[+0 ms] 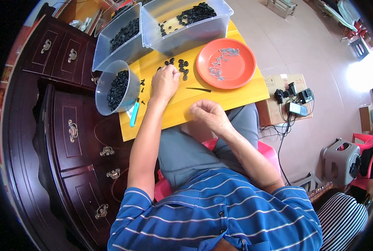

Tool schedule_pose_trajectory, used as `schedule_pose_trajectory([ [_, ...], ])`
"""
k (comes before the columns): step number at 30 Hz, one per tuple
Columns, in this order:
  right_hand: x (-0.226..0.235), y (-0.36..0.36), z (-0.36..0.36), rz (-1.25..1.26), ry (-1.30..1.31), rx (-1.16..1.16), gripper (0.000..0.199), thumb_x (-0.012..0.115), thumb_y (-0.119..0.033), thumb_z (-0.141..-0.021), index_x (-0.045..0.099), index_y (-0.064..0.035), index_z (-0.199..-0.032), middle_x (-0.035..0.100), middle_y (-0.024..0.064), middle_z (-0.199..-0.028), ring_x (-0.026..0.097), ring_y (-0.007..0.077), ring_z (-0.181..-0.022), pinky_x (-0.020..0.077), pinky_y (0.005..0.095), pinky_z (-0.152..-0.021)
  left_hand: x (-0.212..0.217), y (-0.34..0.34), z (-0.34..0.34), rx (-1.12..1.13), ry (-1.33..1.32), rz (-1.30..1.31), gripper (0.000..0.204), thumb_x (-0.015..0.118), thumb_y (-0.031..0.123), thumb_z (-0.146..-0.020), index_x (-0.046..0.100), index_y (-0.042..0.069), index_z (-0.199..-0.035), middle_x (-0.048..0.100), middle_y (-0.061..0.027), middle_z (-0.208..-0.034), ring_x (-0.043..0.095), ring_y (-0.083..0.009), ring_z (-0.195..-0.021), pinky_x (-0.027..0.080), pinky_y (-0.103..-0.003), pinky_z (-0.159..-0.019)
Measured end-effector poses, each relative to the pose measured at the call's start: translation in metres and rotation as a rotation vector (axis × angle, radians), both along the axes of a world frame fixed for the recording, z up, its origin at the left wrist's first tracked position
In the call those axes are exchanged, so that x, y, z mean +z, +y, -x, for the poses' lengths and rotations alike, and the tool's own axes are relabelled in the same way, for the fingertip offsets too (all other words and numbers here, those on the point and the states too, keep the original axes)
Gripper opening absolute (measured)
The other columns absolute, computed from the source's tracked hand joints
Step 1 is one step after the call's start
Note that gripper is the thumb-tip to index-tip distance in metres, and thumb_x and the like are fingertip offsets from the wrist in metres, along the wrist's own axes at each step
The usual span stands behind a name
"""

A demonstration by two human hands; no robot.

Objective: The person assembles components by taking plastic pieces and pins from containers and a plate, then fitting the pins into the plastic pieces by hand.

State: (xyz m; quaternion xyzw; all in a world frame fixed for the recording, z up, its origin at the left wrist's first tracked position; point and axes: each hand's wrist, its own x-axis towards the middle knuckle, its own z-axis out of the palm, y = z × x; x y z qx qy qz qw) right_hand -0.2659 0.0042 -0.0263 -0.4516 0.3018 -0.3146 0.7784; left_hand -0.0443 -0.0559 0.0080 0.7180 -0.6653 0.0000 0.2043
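My left hand [165,83] is curled over the yellow board [182,113], at the near edge of a cluster of small black oval parts [183,63]. Its fingertips are hidden, and so is anything in them. Closer to me, my right hand [210,116] hovers by the board's front edge with fingers bent in and the thumb against them; no object shows in it. A thin dark strip [199,89] lies between the hands. Small black peg-like pieces [143,82] are scattered left of my left wrist, near a turquoise-handled tool [134,114].
An orange plate [203,71] holding small silvery metal pieces sits at the right. A round clear tub [134,90] and two clear bins [96,62] with black parts line the left and far sides. Dark drawers [73,129] stand left; a carton [274,117] with electronics stands right.
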Motion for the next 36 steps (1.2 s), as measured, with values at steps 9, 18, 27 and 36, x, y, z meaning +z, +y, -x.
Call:
schedule_pose_trajectory([
  [9,0.013,-0.002,-0.001,-0.095,-0.170,-0.275,0.015,0.064,-0.014,-0.100,0.061,-0.0049,-0.111,0.064,-0.0016,-0.094,0.060,0.0063,-0.080,0.0498,0.0225,-0.075,0.018,0.067,0.054,-0.196,1.081,-0.224,0.015,0.072,0.019,-0.095,0.066,0.006,-0.093,0.061,0.0071,-0.081,0.053,-0.0028,-0.070,0.044,-0.021,-0.063],
  [18,0.017,-0.008,0.005,-0.121,-0.194,-0.379,0.012,0.064,-0.009,-0.100,0.061,-0.0043,-0.111,0.063,-0.0011,-0.096,0.060,0.0057,-0.080,0.0517,0.0212,-0.075,0.026,0.056,0.064,-0.151,1.254,-0.401,0.012,0.068,0.018,-0.097,0.069,0.007,-0.095,0.061,0.0076,-0.079,0.046,-0.0001,-0.065,0.035,-0.018,-0.056],
  [27,0.006,-0.003,0.000,-0.033,-0.219,-0.315,0.012,0.063,-0.004,-0.096,0.064,-0.0026,-0.108,0.061,-0.0045,-0.088,0.053,0.0007,-0.076,0.0475,0.0179,-0.072,0.040,-0.040,0.075,-0.293,0.109,0.057,0.005,0.070,0.011,-0.085,0.071,0.008,-0.089,0.071,-0.0113,-0.085,0.069,-0.0319,-0.076,0.055,-0.041,-0.068],
  [36,0.006,-0.004,0.000,0.014,-0.131,-0.286,0.013,0.066,-0.007,-0.093,0.066,-0.0015,-0.105,0.064,-0.0028,-0.086,0.057,0.0030,-0.074,0.0509,0.0213,-0.073,0.023,-0.094,0.078,-0.469,-0.186,-0.145,0.008,0.072,0.015,-0.082,0.074,0.009,-0.088,0.070,-0.0090,-0.090,0.068,-0.0307,-0.091,0.055,-0.044,-0.081],
])
